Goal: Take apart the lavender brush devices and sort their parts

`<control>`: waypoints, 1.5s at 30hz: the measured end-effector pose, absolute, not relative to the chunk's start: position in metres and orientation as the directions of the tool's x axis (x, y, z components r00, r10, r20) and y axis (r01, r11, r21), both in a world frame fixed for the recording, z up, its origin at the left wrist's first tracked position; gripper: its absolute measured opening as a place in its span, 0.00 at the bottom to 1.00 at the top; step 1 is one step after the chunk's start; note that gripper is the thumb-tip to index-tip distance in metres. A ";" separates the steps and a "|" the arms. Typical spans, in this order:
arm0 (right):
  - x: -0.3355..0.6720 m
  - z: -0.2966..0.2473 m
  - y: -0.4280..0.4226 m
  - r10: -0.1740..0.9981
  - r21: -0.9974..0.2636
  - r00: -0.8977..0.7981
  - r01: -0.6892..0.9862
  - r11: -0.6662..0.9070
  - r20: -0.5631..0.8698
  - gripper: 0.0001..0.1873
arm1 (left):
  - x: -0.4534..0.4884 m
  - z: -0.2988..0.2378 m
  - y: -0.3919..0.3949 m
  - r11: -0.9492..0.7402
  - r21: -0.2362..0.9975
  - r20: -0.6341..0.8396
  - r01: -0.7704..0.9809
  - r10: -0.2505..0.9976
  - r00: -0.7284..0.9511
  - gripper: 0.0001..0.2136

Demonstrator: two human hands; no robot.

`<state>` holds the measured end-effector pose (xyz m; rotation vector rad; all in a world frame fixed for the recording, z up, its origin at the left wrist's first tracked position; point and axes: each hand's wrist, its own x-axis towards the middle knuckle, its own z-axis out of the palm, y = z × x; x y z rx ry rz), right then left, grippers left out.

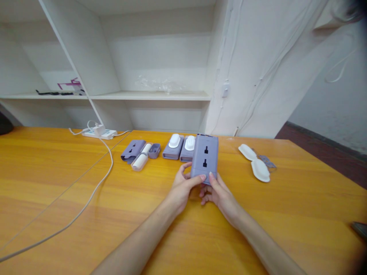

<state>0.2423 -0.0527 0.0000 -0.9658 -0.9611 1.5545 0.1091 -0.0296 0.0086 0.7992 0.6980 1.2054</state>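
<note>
Both hands hold up a purple plastic box (211, 152) with two black keyhole-shaped slots in the face turned to me. My left hand (183, 187) grips its lower left corner, thumb pressed on the front. From the lower right my right hand (220, 194) holds it, thumb on the front and the other fingers curled below. Just behind and left of it is a purple box (186, 155) with a white ribbed piece (190, 143) on top, partly hidden. Beside that lies another purple box (172, 153) carrying a smooth white oval piece (174, 140).
Farther left lie a purple slotted cover (134, 149), a clear case with white rolls (139, 162) and a small purple cup (154, 151). An opened white shell case (260, 170) lies right. A power strip (103, 133) trails a cable (99, 185) across the wooden table (71, 240).
</note>
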 end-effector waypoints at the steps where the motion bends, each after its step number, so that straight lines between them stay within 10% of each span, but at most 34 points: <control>1: 0.241 0.001 -0.053 0.982 -0.932 -0.155 -0.328 -0.155 -0.108 0.28 | 0.111 0.008 -0.030 0.159 0.823 -0.059 -0.546 0.979 0.195 0.32; 8: 0.248 0.014 -0.051 0.999 -0.880 0.027 -0.475 -0.025 -0.042 0.24 | 0.109 0.018 -0.030 0.047 0.882 0.121 -0.469 0.939 0.321 0.19; 18: 0.259 0.009 -0.045 0.978 -0.897 0.144 -0.436 -0.075 -0.152 0.23 | 0.094 0.024 -0.026 0.161 0.962 0.029 -0.221 0.742 0.670 0.33; 28: 0.256 0.010 -0.036 0.989 -0.827 0.109 -0.562 -0.017 -0.095 0.21 | 0.106 0.014 -0.025 0.250 0.822 -0.107 -0.512 0.950 0.293 0.43; 45: 0.255 0.008 -0.041 0.967 -0.767 0.063 -0.623 -0.154 -0.246 0.23 | 0.109 0.010 -0.026 -0.158 0.982 0.181 -0.102 0.943 0.280 0.25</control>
